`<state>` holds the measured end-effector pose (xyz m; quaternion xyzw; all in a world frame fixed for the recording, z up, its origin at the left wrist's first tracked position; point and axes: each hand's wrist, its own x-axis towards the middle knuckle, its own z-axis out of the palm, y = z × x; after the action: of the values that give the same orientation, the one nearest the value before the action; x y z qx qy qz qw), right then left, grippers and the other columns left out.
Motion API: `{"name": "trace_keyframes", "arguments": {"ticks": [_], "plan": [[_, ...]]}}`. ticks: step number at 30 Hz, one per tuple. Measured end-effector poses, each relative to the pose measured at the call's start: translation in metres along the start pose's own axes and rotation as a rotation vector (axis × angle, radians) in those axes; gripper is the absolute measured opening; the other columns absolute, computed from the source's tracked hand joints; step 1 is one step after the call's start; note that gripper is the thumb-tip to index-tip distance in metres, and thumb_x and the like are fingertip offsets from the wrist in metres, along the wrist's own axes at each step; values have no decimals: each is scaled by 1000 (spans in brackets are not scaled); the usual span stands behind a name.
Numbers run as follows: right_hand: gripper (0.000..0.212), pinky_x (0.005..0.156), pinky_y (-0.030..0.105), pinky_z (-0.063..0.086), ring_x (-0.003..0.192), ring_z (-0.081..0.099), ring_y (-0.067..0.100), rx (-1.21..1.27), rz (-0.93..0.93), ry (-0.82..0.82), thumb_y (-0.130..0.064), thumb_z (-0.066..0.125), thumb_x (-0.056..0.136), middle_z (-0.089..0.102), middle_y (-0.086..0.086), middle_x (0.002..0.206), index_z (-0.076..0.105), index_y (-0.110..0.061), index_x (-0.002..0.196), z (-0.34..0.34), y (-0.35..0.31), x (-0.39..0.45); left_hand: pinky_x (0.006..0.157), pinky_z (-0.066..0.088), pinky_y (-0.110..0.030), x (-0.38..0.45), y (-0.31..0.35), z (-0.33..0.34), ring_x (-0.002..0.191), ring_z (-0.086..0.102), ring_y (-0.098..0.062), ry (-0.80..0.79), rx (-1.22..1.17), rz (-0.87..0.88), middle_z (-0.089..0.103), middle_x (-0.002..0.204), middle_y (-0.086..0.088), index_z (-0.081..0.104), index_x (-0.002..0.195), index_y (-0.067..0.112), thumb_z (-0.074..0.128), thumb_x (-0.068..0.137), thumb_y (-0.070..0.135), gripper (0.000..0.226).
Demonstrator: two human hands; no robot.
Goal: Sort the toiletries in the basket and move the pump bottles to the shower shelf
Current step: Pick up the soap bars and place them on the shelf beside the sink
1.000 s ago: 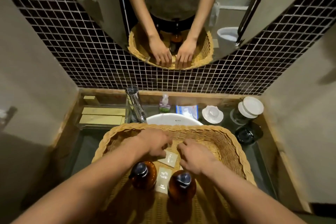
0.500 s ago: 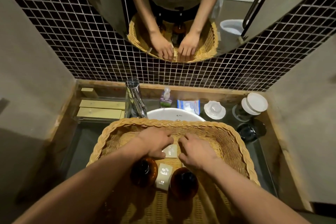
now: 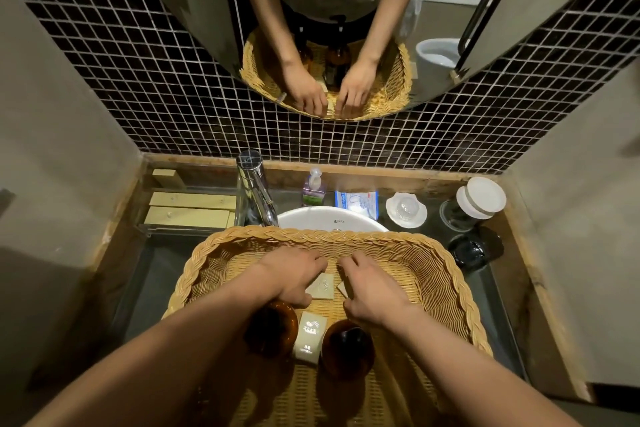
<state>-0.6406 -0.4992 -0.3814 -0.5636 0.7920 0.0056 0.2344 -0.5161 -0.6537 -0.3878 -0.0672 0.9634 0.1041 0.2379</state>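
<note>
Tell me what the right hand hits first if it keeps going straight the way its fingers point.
The right hand points away from the person, toward the far wall of the basket. Only bare weave shows ahead of the fingertips, so that wall likely comes first, though depth is hard to judge.

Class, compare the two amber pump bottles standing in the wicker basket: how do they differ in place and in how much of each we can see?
The left amber bottle stands partly under the left hand and forearm, so its top is hidden; the right amber bottle is uncovered, its dark pump top visible. The left one sits slightly farther from the camera. A white sachet lies between them. Both are round, amber, upright in the wicker basket, and neither is gripped.
</note>
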Motion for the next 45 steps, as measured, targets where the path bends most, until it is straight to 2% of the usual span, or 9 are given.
{"name": "trace_keyframes", "arguments": {"ticks": [8,13,17,23,28,33,38,42,45], "plan": [[78,106,36,40,128,42,27,64,60,49,-19,70,79,43,9,134,32,-17,147,3,-1,-1,70,45,-35,-4,0,0,93,58,-25,-39,-105,-75,63,113,-5,46,129,21,73,79,53,65],[90,109,31,34,133,40,24,229,94,104,-28,74,76,42,6,144,26,-21,152,0,-5,0,73,49,-34,-3,-1,1,92,59,-20,-69,-289,-125,66,107,0,57,111,26,67,86,43,32],[90,113,28,28,137,39,20,341,120,212,-30,76,75,42,4,149,31,-18,151,-9,-6,3,73,48,-30,-5,-1,-4,89,64,-18,17,-575,-239,70,103,1,62,111,25,66,88,32,25],[82,103,28,41,123,49,12,464,122,368,-40,76,76,52,-4,139,40,-21,147,-35,-22,13,62,47,-29,-17,-4,-32,68,61,-12,232,-952,-351,66,82,3,57,90,24,62,90,24,5],[82,101,29,43,122,52,13,531,91,439,-38,77,75,53,-4,140,39,-23,147,-57,-39,20,62,39,-31,-30,-2,-55,63,49,-16,341,-1069,-397,54,68,2,60,71,20,58,93,27,23],[78,97,24,37,122,51,13,564,25,462,-38,78,76,55,-5,134,45,-22,144,-69,-44,25,72,51,-41,-42,-4,-64,74,55,-19,373,-1210,-389,64,87,-6,69,100,6,59,93,21,19],[76,92,24,38,113,48,6,524,-48,409,-43,78,76,54,-7,127,48,-22,143,-76,-44,31,58,46,-20,-52,0,-71,73,58,-9,494,-1247,-430,65,100,0,57,118,22,63,90,6,33],[70,89,21,37,110,49,7,532,-130,368,-40,78,78,56,-4,125,53,-18,139,-85,-46,38,60,44,-25,-62,3,-74,69,55,-14,570,-1246,-454,64,81,6,61,116,22,61,92,6,28],[65,91,20,36,113,51,9,515,-211,338,-39,78,79,57,-4,127,56,-19,137,-91,-49,41,65,47,-36,-69,4,-75,71,55,-18,629,-1183,-502,67,87,-7,64,107,23,60,94,13,17]]}}
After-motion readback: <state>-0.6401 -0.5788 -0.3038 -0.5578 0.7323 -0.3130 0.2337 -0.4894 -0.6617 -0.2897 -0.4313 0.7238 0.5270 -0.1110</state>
